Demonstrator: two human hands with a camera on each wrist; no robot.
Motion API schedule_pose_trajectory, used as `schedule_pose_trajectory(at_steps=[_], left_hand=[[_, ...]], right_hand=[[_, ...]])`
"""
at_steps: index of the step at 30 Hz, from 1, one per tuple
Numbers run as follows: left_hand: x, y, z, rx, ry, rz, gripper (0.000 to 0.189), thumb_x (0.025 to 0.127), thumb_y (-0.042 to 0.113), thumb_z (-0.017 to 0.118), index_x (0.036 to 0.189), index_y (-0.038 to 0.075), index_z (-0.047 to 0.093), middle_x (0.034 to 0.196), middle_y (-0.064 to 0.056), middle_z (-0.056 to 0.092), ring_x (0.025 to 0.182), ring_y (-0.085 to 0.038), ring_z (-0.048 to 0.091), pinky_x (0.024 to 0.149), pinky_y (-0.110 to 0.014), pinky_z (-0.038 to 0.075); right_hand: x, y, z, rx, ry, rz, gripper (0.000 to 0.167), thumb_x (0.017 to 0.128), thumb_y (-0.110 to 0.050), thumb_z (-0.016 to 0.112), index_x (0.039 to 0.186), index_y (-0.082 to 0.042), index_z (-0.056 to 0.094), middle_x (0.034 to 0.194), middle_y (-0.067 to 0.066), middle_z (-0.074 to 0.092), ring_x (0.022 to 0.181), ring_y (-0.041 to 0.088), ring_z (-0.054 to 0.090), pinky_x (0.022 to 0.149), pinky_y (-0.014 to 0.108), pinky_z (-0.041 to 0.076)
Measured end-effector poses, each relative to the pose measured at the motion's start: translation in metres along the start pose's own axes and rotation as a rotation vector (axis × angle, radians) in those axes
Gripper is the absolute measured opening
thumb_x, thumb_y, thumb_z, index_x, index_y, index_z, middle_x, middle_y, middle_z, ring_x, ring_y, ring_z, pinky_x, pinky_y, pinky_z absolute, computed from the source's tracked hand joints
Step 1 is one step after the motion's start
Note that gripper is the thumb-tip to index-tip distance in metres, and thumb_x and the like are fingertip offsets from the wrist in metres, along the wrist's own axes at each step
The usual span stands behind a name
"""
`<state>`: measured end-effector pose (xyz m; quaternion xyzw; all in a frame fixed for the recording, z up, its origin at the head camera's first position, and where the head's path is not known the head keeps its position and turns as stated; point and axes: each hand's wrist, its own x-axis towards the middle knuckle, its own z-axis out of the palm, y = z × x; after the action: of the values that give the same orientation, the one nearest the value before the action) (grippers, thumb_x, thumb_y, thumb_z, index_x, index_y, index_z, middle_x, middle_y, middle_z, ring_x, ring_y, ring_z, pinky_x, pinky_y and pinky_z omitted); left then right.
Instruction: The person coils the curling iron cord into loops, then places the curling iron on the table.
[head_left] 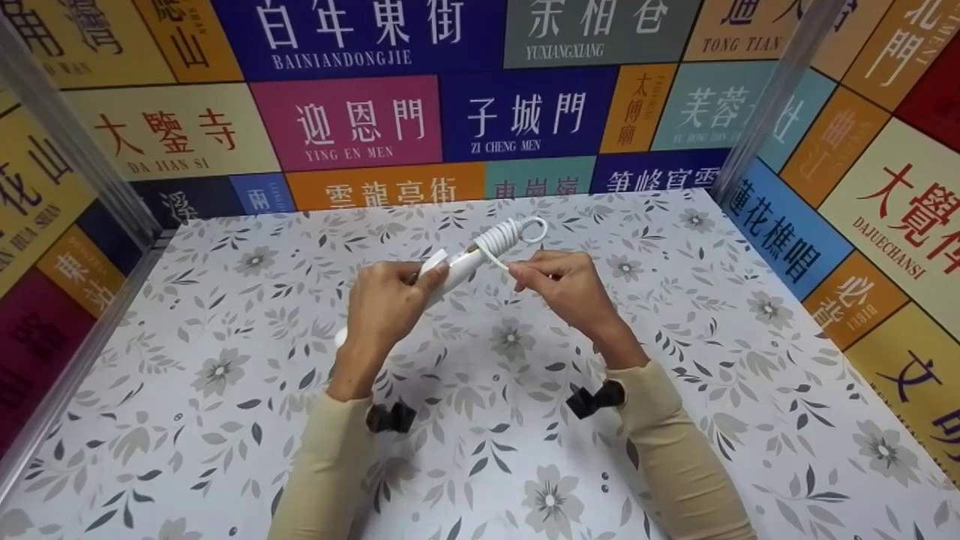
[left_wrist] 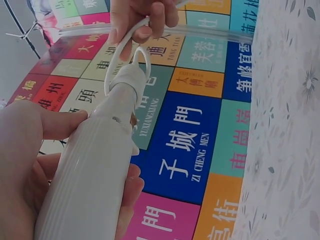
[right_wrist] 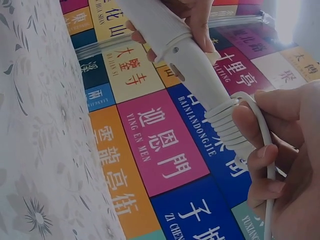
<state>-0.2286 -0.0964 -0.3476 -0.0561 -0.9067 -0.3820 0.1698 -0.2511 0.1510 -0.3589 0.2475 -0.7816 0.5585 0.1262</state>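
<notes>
I see left hand (head_left: 384,301) wrapped round white handheld device (head_left: 460,273), thumb opposite fingers; white cord (head_left: 498,238) coiled round device's end beyond them; right hand (head_left: 568,289) pinching cord beside coils.

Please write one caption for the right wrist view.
Right hand holds white cord wound around the white handle that the left hand grips.

The person wore plain tan long sleeves (head_left: 322,469), snug and lightly creased, with a small, angular black block (head_left: 391,418) jutting from each one's inner side.
</notes>
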Motion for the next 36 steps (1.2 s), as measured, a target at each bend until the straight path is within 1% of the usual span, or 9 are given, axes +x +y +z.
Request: schedule_pose_trajectory(at_steps=[4,8,10,12,15,18,25,30,36], left_hand=[[0.000,0.000,0.000,0.009,0.017,0.012,0.041,0.092,0.048,0.067,0.078,0.012,0.078,0.064,-0.003,0.066,0.057,-0.019,0.054,0.051,-0.030,0.037],[0.001,-0.002,-0.001,0.004,0.037,-0.006,0.040,0.093,0.048,0.067,0.082,0.012,0.079,0.065,-0.004,0.067,0.057,-0.021,0.054,0.052,-0.031,0.038],[0.001,-0.002,-0.001,0.004,0.045,-0.013,0.039,0.092,0.048,0.067,0.083,0.012,0.080,0.066,-0.005,0.068,0.058,-0.021,0.054,0.053,-0.032,0.038],[0.001,-0.002,0.000,0.009,0.048,-0.016,0.039,0.092,0.048,0.068,0.083,0.012,0.080,0.066,-0.004,0.068,0.058,-0.021,0.055,0.054,-0.032,0.038],[0.001,-0.001,0.001,0.016,0.058,-0.011,0.040,0.092,0.048,0.068,0.082,0.012,0.080,0.065,-0.004,0.068,0.058,-0.022,0.055,0.054,-0.032,0.038],[0.001,-0.001,0.001,0.016,0.065,-0.003,0.040,0.092,0.048,0.068,0.079,0.011,0.078,0.064,-0.004,0.067,0.057,-0.022,0.054,0.054,-0.032,0.038],[0.001,0.000,0.002,-0.024,0.061,0.029,0.039,0.092,0.045,0.069,0.080,0.010,0.079,0.067,-0.006,0.070,0.058,-0.022,0.056,0.054,-0.031,0.039],[0.000,-0.001,0.002,-0.109,0.036,0.047,0.036,0.091,0.043,0.070,0.086,0.009,0.081,0.074,-0.007,0.074,0.064,-0.022,0.060,0.057,-0.031,0.043],[0.001,-0.002,0.001,-0.165,-0.052,0.036,0.034,0.091,0.042,0.071,0.102,0.011,0.081,0.088,-0.007,0.077,0.072,-0.021,0.065,0.062,-0.032,0.048]], right_hand=[[0.001,0.004,-0.002,-0.015,-0.004,0.089,0.032,0.097,-0.016,0.066,0.070,0.000,0.075,0.064,0.003,0.060,0.046,0.006,0.026,0.047,0.023,0.022],[0.003,0.008,-0.003,-0.028,-0.044,0.178,0.038,0.099,-0.016,0.062,0.070,0.005,0.072,0.091,0.016,0.076,0.042,0.001,0.021,0.045,0.022,0.019],[0.003,0.011,-0.004,-0.031,-0.073,0.206,0.041,0.100,-0.021,0.062,0.069,0.003,0.073,0.103,0.014,0.077,0.041,0.002,0.021,0.044,0.022,0.020],[0.003,0.013,-0.006,-0.034,-0.106,0.227,0.043,0.099,-0.027,0.064,0.068,0.001,0.073,0.104,0.011,0.078,0.043,0.005,0.026,0.046,0.022,0.024],[0.003,0.017,-0.008,-0.059,-0.137,0.274,0.043,0.097,-0.038,0.066,0.070,-0.005,0.076,0.097,0.006,0.078,0.057,0.014,0.049,0.054,0.025,0.036],[0.003,0.020,-0.011,-0.103,-0.140,0.332,0.048,0.093,-0.048,0.068,0.067,-0.008,0.074,0.090,0.003,0.077,0.074,0.021,0.057,0.065,0.031,0.043],[0.002,0.025,-0.010,-0.212,-0.045,0.387,0.054,0.080,-0.066,0.072,0.064,-0.015,0.072,0.055,-0.004,0.050,0.049,0.014,0.035,0.047,0.029,0.029],[0.001,0.030,-0.005,-0.216,-0.038,0.387,0.057,0.077,-0.070,0.072,0.063,-0.015,0.071,0.051,-0.008,0.037,0.047,0.012,0.026,0.046,0.028,0.023],[0.003,0.038,0.001,-0.195,-0.046,0.411,0.049,0.083,-0.062,0.072,0.069,-0.015,0.073,0.056,-0.006,0.045,0.053,0.013,0.032,0.053,0.029,0.028]])
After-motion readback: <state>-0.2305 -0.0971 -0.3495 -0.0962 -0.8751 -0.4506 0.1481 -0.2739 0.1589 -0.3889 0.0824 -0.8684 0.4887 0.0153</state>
